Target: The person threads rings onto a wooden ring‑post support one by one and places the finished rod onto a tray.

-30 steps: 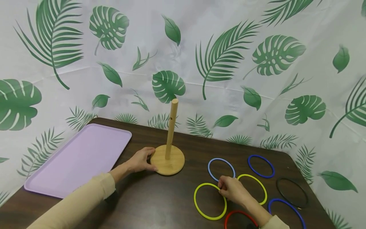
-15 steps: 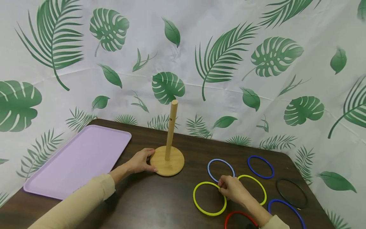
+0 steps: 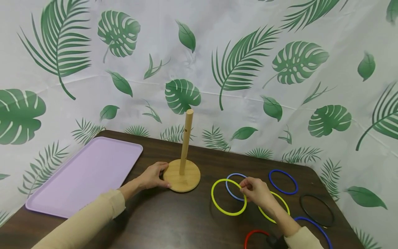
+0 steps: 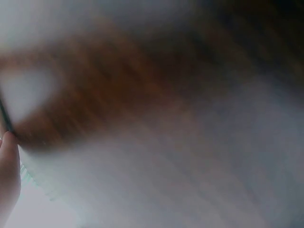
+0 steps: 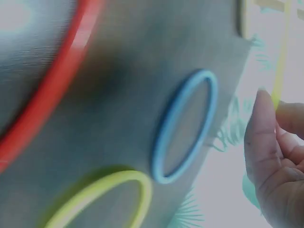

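My left hand (image 3: 152, 175) grips the left edge of the round base of a wooden peg stand (image 3: 191, 176), whose peg rises upright. In the left wrist view only a thumb (image 4: 8, 173) shows clearly beside a blur. My right hand (image 3: 260, 194) pinches a yellow ring (image 3: 230, 214) at its right side between thumb and fingers. That ring is raised and overlaps a light blue ring (image 3: 237, 174) on the table. In the right wrist view the held ring appears as a thin yellow strip at the fingertips. A second yellow ring (image 3: 286, 204) lies partly behind the right wrist.
A lilac tray (image 3: 90, 173) lies on the left of the dark wooden table (image 3: 174, 221). To the right lie a red ring (image 3: 247, 237), a dark blue ring (image 3: 271, 180), another blue ring (image 3: 324, 231) and a black ring (image 3: 332, 212). A leaf-print cloth (image 3: 205, 69) hangs behind.
My right hand has lifted the near yellow ring off the table and moved it slightly up and away, over the light blue ring. The left hand and stand stay put.
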`<state>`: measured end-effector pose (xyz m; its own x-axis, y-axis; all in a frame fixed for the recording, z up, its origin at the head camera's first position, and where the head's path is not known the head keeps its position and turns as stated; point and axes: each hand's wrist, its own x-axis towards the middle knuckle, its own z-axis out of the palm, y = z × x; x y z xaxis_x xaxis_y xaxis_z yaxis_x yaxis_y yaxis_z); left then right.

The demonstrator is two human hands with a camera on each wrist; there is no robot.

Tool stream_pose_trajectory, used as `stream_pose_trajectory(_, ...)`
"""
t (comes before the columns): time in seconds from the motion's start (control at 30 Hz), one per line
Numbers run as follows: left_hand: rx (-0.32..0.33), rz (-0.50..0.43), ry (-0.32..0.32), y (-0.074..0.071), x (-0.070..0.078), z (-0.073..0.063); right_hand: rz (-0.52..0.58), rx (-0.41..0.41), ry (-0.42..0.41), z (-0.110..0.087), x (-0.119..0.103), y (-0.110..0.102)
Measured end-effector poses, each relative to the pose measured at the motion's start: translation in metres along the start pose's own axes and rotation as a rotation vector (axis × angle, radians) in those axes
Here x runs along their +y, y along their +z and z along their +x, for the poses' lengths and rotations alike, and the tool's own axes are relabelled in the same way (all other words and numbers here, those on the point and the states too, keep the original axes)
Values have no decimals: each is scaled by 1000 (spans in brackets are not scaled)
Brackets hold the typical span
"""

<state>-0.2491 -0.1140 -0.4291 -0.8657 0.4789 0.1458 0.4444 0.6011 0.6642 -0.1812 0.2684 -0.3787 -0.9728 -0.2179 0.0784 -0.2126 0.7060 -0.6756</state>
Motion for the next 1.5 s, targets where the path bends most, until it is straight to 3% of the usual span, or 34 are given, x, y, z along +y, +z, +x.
stream_pose_trajectory(0.37,-1,4,3,0,-1,0,88,187,29,24,-34,-33)
stream_pose_trajectory(0.57,4,6,6,0,-2,1,207,248,31,40,-57,-48)
stream_pose_trajectory(0.77,11,11,18,0,-3,1,327,303,-24,57,-85,-56)
stream_pose_trajectory(1.17,10,3,29,1,-4,1,426,312,-115,87,-131,-48)
stream_pose_trajectory(1.5,11,5,30,2,-5,0,443,255,-121,102,-159,-30)
